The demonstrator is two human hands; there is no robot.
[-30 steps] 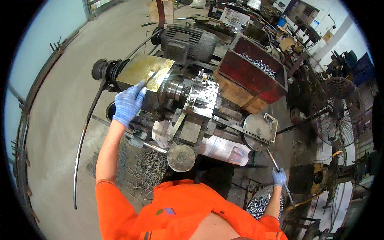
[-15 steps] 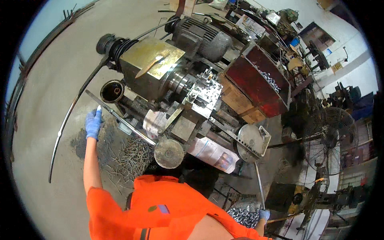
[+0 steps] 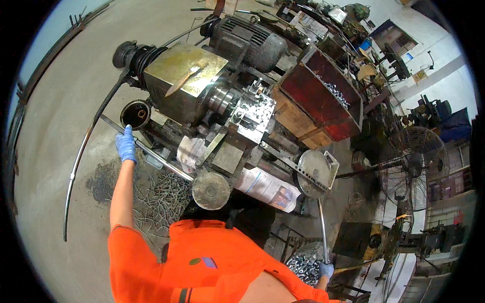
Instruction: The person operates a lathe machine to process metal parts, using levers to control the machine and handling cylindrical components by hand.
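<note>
My left hand (image 3: 126, 145), in a blue knit glove, is closed around a long metal lever (image 3: 161, 161) at the machine's front left; its thumb points up along the far side. The lever runs to a round metal disc (image 3: 210, 191) near my body. My right hand (image 3: 326, 271), also gloved, is closed on the lower end of a shiny steel handle (image 3: 323, 230), which hangs from a larger round plate (image 3: 311, 172) on the right. Between them is the metal-chip-strewn slide (image 3: 256, 113) beside the spindle chuck (image 3: 220, 99).
A brush (image 3: 182, 82) lies on the brass-coloured headstock cover. Behind stand a motor (image 3: 247, 43) and a red bin (image 3: 318, 96) with small metal parts. Thin rods (image 3: 164, 202) pile on the floor at left. A basket of shiny parts (image 3: 304, 267) is beside my right hand; a fan (image 3: 411, 166) stands right.
My left hand has moved up and right onto the lever, closing around it. My right hand stays on the handle, slightly shifted left. The whole view has shifted a little.
</note>
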